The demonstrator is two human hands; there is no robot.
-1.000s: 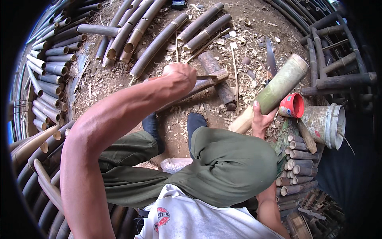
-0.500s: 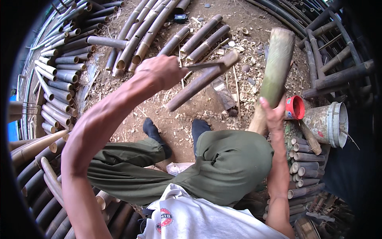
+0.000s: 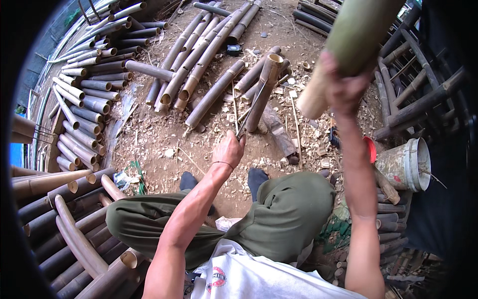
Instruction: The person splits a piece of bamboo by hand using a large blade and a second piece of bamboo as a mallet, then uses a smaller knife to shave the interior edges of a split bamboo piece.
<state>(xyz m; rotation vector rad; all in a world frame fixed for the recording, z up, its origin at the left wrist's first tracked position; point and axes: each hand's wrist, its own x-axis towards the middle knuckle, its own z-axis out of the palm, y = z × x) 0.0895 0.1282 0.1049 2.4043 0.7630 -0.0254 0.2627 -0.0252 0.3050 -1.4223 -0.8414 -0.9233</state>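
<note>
My left hand (image 3: pixel 229 151) is closed round the handle of a long knife, low in front of my feet. Its dark blade (image 3: pixel 254 106) runs up against a short bamboo piece (image 3: pixel 268 88) that stands nearly upright, its open pale end on top. Whether the blade is sunk in the bamboo is hard to tell. High on the right, my right hand (image 3: pixel 347 84) grips a heavy wooden mallet (image 3: pixel 366 32) by its narrower pale part. The mallet's thick greenish head rises past the upper edge and is blurred.
Cut bamboo tubes (image 3: pixel 199 55) lie ahead, with a large stack (image 3: pixel 94 104) along the left. Wood chips litter the dirt round a short log (image 3: pixel 280 134). A white bucket (image 3: pixel 401 164), a red tub (image 3: pixel 371 148) and a bamboo frame (image 3: pixel 423 84) stand on the right.
The bamboo piece, tilted at the blade before, now stands nearly upright. My left hand has come lower and to the right with the knife. My right hand has raised the mallet off my thigh.
</note>
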